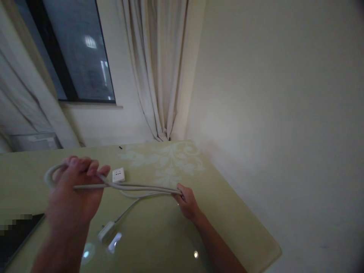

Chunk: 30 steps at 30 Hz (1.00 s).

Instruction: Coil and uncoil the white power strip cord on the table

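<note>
Several strands of a pale grey power cord [142, 187] stretch between my two hands above the table. My left hand [76, 185] is closed around the cord, with a loop of it curving out past the back of the hand. My right hand [186, 201] grips the bundled strands at their other end, fingers wrapped round them. A thinner length runs down from the bundle to a white plug [107, 231], which hangs or lies over the table; I cannot tell which. Just beyond my left hand sits a small white socket block [118, 174] with dark slots.
The glossy green table [227, 220] has a pale floral pattern and reflects lamps. A dark flat object [19, 235] lies at its left edge, and a tiny black item [120, 148] near the back. A wall [273, 113] borders the right side; curtains [159, 68] hang behind.
</note>
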Motion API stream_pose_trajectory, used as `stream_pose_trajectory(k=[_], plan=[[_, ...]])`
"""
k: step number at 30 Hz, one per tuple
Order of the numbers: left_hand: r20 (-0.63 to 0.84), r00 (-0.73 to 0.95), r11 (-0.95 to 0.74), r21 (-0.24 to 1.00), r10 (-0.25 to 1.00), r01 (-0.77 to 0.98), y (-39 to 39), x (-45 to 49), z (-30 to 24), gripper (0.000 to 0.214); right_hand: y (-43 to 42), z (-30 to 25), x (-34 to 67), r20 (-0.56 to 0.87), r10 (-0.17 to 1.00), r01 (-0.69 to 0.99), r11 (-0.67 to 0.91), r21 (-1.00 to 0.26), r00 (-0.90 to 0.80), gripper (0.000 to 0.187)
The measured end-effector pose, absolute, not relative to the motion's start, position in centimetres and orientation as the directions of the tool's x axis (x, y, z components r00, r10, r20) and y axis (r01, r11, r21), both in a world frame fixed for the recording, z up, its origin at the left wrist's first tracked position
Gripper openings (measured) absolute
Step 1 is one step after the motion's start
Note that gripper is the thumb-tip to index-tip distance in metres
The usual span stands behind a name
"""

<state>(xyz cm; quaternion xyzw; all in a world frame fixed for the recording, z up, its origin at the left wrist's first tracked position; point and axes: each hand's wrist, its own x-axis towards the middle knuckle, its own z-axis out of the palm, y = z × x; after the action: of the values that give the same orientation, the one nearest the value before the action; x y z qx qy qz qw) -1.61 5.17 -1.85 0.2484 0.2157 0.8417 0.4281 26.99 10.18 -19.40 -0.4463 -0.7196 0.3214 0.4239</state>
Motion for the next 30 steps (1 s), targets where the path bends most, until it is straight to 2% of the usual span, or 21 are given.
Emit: stream_pose_trajectory(k=[3, 6, 10, 13, 16, 18, 20, 22, 24, 25, 27, 30], plan=[[0.262, -0.502, -0.552, 0.565, 0.824, -0.613, 5.4, -0.9, -2.7, 0.026, 10.6, -19.5, 27.1, 0.332, 0.921, 0.210, 0.372, -0.904, -0.202, 0.056], [0.167, -0.467, -0.463, 0.610, 0.868, -0.643, 5.5, 0.2, -3.2, 0.014, 11.3, -19.5, 27.2, 0.193, 0.949, -0.005, 0.198, -0.980, -0.251, 0.065], [0.025, -0.341, -0.264, 0.689, 0.940, -0.675, 6.3, 2.0, -4.2, 0.032, 12.2, -19.9, 27.5, -0.007, 0.933, -0.180, -0.077, -0.981, -0.361, 0.071], [-0.008, -0.233, -0.130, 0.811, 0.972, -0.571, 7.3, 3.1, -5.3, 0.044, 12.5, -20.2, 28.0, -0.041, 0.924, -0.296, -0.164, -0.941, -0.380, 0.075], [0.019, -0.150, -0.085, 0.890, 0.989, -0.449, 8.0, 3.6, -6.3, 0.051, 12.6, -19.8, 28.5, 0.005, 0.934, -0.364, -0.135, -0.922, -0.358, 0.079], [0.066, -0.113, -0.104, 0.922, 0.991, -0.374, 7.9, 3.6, -6.5, 0.040, 12.5, -18.7, 28.5, 0.060, 0.947, -0.401, -0.076, -0.913, -0.314, 0.080], [0.083, -0.008, -0.082, 0.961, 0.996, -0.265, 7.4, 4.0, -6.7, 0.029, 12.5, -16.8, 28.0, 0.119, 0.955, -0.442, -0.013, -0.897, -0.270, 0.079], [0.017, 0.226, 0.015, 0.990, 0.974, -0.141, 6.4, 5.1, -7.0, 0.052, 12.7, -14.1, 27.1, 0.168, 0.955, -0.482, 0.031, -0.875, -0.245, 0.079], [-0.105, 0.461, 0.142, 0.989, 0.881, -0.046, 5.5, 7.1, -7.8, 0.076, 12.9, -10.9, 26.0, 0.210, 0.950, -0.522, 0.060, -0.851, -0.232, 0.078], [-0.147, 0.518, 0.195, 0.980, 0.843, -0.038, 5.1, 8.3, -8.2, 0.082, 13.0, -9.3, 25.5, 0.231, 0.947, -0.534, 0.081, -0.842, -0.222, 0.078], [-0.172, 0.475, 0.280, 0.946, 0.863, -0.167, 4.9, 10.6, -9.2, 0.074, 12.8, -6.5, 24.6, 0.277, 0.944, -0.552, 0.136, -0.823, -0.180, 0.077], [-0.249, 0.201, 0.320, 0.742, 0.947, -0.589, 6.0, 12.1, -9.7, 0.056, 11.7, -3.9, 23.9, 0.345, 0.926, -0.580, 0.198, -0.790, -0.154, 0.075]])
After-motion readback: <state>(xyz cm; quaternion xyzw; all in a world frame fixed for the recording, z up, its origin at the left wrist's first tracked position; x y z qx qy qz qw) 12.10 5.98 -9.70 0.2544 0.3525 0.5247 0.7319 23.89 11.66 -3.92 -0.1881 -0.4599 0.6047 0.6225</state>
